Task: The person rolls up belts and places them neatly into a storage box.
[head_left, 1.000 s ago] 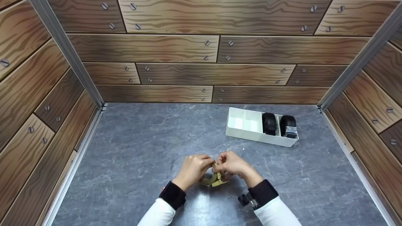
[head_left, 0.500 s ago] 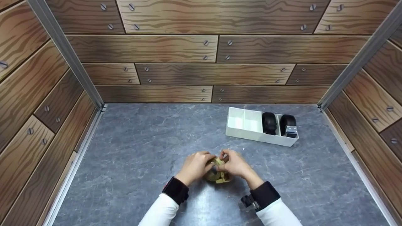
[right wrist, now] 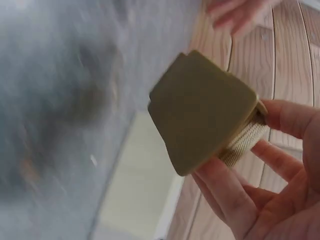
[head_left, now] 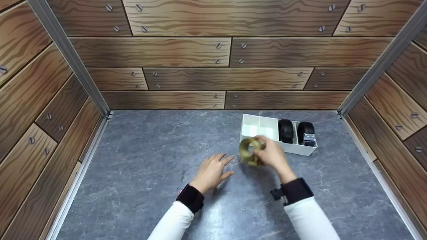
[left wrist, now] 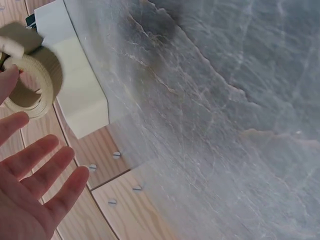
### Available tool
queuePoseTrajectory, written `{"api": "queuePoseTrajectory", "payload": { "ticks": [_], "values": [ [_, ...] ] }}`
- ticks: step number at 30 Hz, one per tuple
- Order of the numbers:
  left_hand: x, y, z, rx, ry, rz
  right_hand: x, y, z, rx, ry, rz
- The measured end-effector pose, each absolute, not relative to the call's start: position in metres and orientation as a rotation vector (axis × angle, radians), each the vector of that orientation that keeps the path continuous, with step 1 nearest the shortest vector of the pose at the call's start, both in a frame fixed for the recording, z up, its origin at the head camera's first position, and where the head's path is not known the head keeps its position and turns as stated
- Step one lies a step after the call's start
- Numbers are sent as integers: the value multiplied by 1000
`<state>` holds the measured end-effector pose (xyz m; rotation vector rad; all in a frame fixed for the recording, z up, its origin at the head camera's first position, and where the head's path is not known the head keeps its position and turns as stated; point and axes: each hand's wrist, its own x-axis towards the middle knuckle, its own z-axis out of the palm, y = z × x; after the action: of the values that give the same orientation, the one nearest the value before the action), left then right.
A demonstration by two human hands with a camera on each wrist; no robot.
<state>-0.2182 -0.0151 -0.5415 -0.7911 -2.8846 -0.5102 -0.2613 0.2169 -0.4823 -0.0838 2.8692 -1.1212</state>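
Observation:
My right hand [head_left: 273, 156] grips an olive-yellow tape dispenser [head_left: 243, 150] with a ring-shaped roll, raised at the near side of the white box [head_left: 295, 148]. In the right wrist view, thumb and fingers pinch the edges of the dispenser [right wrist: 202, 112], its flat side facing the camera. The left wrist view shows the open ring of the tape roll [left wrist: 50, 75] in front of the box [left wrist: 82, 95]. My left hand [head_left: 209, 172] is apart from it, fingers spread and holding nothing, over the grey surface.
Inside the white box, dividers make several compartments. Two black round items [head_left: 286, 131] stand in its right-hand ones, the outermost with a shiny silver piece [head_left: 309, 138]. Wood-patterned walls [head_left: 160, 100] enclose the grey marbled surface [head_left: 150, 150] at the back and both sides.
Both hands were together on the tape dispenser. The left hand has let go and spread its fingers, while the right hand has carried the dispenser forward and right, up to the white box.

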Motion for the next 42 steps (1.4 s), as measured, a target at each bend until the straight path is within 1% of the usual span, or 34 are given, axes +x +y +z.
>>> {"api": "queuePoseTrajectory", "payload": {
  "ticks": [4, 8, 12, 16, 21, 25, 34, 42],
  "values": [
    [-219, -12, -541, -794, -2883, -476, -281, 232, -467, 40, 3011, -1063],
    [-220, -9, -540, -795, -2879, -446, -301, 242, -461, 170, 3169, -1096],
    [-220, -7, -540, -790, -2888, -415, -320, 246, -467, 276, 3303, -1095],
    [-219, -6, -541, -791, -2886, -397, -332, 248, -481, 365, 3342, -1089],
    [-218, -7, -544, -806, -2892, -410, -339, 245, -499, 434, 3320, -1083],
    [-217, -9, -546, -818, -2902, -406, -341, 241, -508, 421, 3313, -1023],
    [-215, -13, -549, -812, -2885, -417, -347, 239, -512, 463, 3248, -818],
    [-214, -15, -552, -797, -2908, -437, -346, 232, -523, 389, 3215, -675]
  ]
}}
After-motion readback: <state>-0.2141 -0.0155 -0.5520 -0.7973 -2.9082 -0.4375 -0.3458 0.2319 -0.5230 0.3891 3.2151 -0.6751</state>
